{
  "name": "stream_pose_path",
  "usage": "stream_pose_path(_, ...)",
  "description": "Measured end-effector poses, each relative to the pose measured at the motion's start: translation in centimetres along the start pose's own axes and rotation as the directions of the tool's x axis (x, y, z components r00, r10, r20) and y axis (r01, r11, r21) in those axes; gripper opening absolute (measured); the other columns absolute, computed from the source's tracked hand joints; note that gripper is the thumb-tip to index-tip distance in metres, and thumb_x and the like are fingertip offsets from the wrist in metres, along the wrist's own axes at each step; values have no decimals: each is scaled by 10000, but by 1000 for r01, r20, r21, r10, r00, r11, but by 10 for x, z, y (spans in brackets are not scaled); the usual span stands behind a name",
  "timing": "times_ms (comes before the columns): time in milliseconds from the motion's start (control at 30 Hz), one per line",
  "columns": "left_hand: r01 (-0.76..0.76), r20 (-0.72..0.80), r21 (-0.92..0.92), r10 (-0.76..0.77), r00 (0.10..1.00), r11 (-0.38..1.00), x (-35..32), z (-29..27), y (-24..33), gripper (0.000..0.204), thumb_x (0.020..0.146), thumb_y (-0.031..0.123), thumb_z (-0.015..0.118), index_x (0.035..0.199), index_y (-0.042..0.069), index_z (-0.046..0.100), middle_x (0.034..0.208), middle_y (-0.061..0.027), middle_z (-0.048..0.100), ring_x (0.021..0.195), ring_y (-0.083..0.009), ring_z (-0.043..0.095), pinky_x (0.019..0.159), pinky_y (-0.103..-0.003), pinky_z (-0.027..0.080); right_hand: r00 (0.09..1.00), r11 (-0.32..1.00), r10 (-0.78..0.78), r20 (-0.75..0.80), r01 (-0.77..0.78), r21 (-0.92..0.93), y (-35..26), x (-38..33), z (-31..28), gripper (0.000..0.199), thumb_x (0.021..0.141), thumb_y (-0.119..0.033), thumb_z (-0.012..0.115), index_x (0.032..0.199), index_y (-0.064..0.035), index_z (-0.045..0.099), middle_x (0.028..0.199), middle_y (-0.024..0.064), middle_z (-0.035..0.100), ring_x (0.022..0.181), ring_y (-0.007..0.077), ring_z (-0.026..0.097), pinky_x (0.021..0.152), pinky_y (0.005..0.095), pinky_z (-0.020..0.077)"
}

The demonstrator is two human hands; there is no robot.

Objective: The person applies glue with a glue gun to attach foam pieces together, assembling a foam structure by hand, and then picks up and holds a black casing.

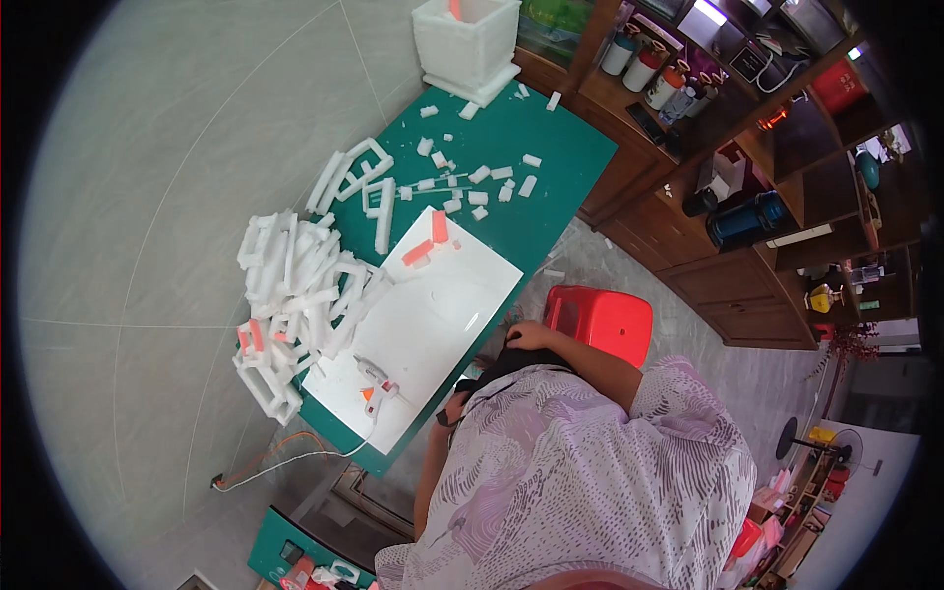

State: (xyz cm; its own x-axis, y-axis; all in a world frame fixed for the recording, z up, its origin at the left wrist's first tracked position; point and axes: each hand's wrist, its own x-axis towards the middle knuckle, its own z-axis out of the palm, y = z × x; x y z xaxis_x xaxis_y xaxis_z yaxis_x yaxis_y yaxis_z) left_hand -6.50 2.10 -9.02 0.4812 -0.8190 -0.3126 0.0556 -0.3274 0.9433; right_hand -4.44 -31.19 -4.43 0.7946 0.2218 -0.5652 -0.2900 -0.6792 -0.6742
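Note:
In front of my body is a dark black cloth (531, 358), partly covered by my patterned top. My right hand (529, 335) is closed on its far edge at the right. Lower and to the left, my left hand (454, 407) is closed at the other end of the cloth; its fingers are partly hidden. Nearest to my left hand, a white glue gun (376, 382) with an orange part rests on a white board (442, 295), its cord running off the table's near left corner. Two pink foam strips (440, 227) lie at the board's far end.
A heap of white foam frames (295, 275) rises at the green table's (560, 147) left edge. Small white foam blocks (479, 174) are scattered farther back, before a white foam planter (467, 44). A red stool (602, 320) stands right, near wooden shelves (678, 226).

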Motion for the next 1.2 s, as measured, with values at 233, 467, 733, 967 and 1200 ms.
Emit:
stream_pose_path(233, 138, -155, -18, -139, 978, 990, -7, 5, 8, 437, 892, 317, 535, 1167, -22, 552, 1097, -211, 610, 1037, -318, 579, 876, -366, 448, 792, 936, 339, -508, -226, 271, 81, -39, -51, 273, 810, -254, 623, 998, -59, 657, 899, 103, 678, 828, 211, 647, 754, 321, 507)
stream_pose_path(467, 211, -291, -22, -209, 934, 977, 3, 20, 16, 315, 885, 271, 533, 1021, 0, 619, 954, -200, 634, 927, -339, 608, 797, -369, 469, 553, 802, 597, -582, -444, 400, 223, -44, -163, 244, 764, -217, 588, 933, -66, 679, 812, 137, 671, 746, 229, 650, 683, 352, 509)
stream_pose_path(733, 404, -544, -94, -387, 744, 910, 38, 49, 32, 316, 873, 285, 553, 1020, 16, 632, 957, -188, 650, 931, -317, 621, 800, -357, 473, 311, 832, 406, -860, -515, 206, 221, -42, -332, 291, 713, -247, 615, 907, -46, 696, 923, 188, 671, 922, 332, 632, 860, 398, 481)
stream_pose_path(967, 453, -675, -373, -572, 467, 810, 51, 80, -5, 267, 834, 233, 590, 1001, 40, 668, 993, -140, 674, 965, -264, 630, 858, -349, 462, 329, 764, 512, -794, -597, 245, 233, -44, -463, 522, 718, -340, 610, 1166, -74, 605, 1317, 216, 466, 1237, 376, 421, 1029, 433, 360)
stream_pose_path(1200, 492, -624, -559, -730, 280, 667, 66, 94, 57, 254, 816, 215, 577, 985, 54, 678, 984, -128, 678, 963, -267, 634, 849, -334, 473, 382, 659, 481, -789, -751, 38, 342, -42, -522, 483, 748, -363, 544, 1217, -254, 585, 1340, 136, 472, 1321, 345, 315, 1047, 469, 330)
